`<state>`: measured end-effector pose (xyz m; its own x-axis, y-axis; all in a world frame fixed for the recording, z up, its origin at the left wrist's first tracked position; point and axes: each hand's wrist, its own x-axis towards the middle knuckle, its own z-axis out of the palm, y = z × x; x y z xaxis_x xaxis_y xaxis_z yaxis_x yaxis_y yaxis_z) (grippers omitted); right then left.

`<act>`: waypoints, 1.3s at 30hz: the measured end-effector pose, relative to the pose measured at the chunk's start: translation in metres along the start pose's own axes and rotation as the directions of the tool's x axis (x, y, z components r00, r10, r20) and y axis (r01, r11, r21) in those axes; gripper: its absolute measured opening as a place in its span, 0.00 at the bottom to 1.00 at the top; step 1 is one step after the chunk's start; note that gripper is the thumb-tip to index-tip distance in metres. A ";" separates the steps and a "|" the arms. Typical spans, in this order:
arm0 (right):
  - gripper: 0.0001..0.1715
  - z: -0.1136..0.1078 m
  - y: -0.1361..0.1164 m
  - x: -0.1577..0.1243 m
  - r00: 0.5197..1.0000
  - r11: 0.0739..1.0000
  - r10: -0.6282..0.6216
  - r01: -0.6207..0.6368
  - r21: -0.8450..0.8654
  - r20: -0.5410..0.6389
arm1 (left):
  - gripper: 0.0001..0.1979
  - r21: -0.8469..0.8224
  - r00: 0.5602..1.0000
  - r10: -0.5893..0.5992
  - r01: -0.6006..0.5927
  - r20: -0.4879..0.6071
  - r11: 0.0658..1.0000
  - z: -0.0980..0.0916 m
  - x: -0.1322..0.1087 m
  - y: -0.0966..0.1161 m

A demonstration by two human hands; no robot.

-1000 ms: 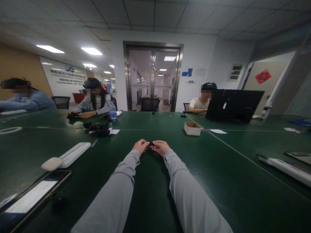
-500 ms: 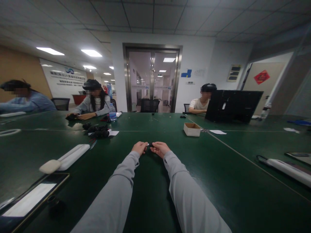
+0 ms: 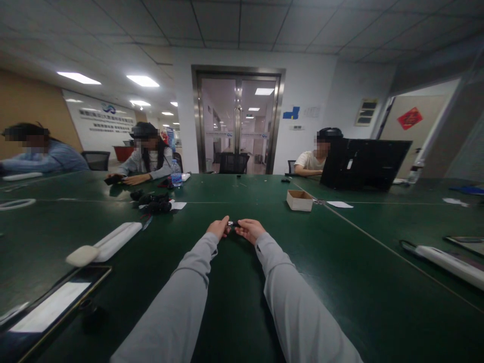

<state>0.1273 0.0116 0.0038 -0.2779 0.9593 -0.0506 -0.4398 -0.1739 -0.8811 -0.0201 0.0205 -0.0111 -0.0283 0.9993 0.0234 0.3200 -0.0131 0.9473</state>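
Note:
Both my arms in grey sleeves reach out over the dark green table. My left hand and my right hand meet at mid-table, fingers curled in a pinch. Between the fingertips sits a small dark object with a pale end, too small to name. Both hands grip it just above the table top.
A small cardboard box stands to the right beyond my hands. A heap of black items lies to the left. A white power strip and a tablet lie near left, another strip at right. Three people sit at the far side, one behind a laptop.
My hands stay together on the small object with almost no shift; only the view moves slightly.

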 end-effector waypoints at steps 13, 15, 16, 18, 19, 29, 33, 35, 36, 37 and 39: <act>0.06 -0.001 0.000 0.000 1.000 1.000 -0.002 0.002 0.000 0.020 | 0.15 -0.014 0.998 0.055 -0.055 -0.009 0.998 0.001 -0.001 -0.001; 0.06 -0.001 0.001 0.001 1.000 1.000 -0.004 0.004 0.001 0.020 | 0.16 -0.047 0.999 0.044 -0.045 -0.006 0.998 0.001 -0.001 -0.001; 0.06 -0.002 0.001 0.001 1.000 1.000 -0.005 0.005 0.000 0.021 | 0.17 -0.049 0.999 0.034 -0.033 0.002 0.998 0.001 -0.001 -0.001; 0.06 -0.002 0.002 0.002 1.000 1.000 -0.006 0.006 -0.003 0.024 | 0.19 -0.040 1.000 0.020 -0.019 0.017 0.999 0.001 -0.001 0.000; 0.06 -0.002 0.002 0.002 1.000 1.000 -0.006 0.006 -0.004 0.025 | 0.18 -0.031 1.000 0.022 -0.021 0.018 0.999 0.001 -0.001 0.000; 0.06 -0.001 0.001 0.000 1.000 1.000 0.002 -0.002 -0.005 0.017 | 0.17 -0.001 0.999 0.046 -0.046 0.022 0.999 0.002 -0.003 0.001; 0.06 0.000 0.000 0.000 1.000 1.000 0.004 -0.004 0.006 0.017 | 0.15 -0.014 0.998 0.062 -0.062 0.018 0.998 0.002 -0.002 0.000; 0.06 0.001 0.000 -0.001 1.000 1.000 0.006 -0.006 0.006 0.017 | 0.17 -0.011 0.997 0.061 -0.061 0.040 0.998 0.002 -0.003 0.000; 0.06 0.001 -0.001 -0.002 1.000 1.000 0.007 -0.007 0.004 0.015 | 0.18 -0.004 0.997 0.064 -0.064 0.050 0.998 0.002 -0.003 0.001; 0.06 0.001 -0.001 -0.002 1.000 1.000 0.008 -0.008 0.002 0.012 | 0.18 0.004 0.996 0.069 -0.069 0.053 0.998 0.002 -0.003 0.001; 0.06 0.002 -0.002 -0.003 1.000 1.000 0.010 -0.010 -0.002 0.011 | 0.15 0.014 0.996 0.075 -0.076 0.038 0.997 0.002 -0.004 0.002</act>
<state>0.1272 0.0088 0.0063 -0.2912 0.9551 -0.0544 -0.4354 -0.1829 -0.8814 -0.0172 0.0162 -0.0104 0.0319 0.9961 0.0826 0.3341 -0.0885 0.9384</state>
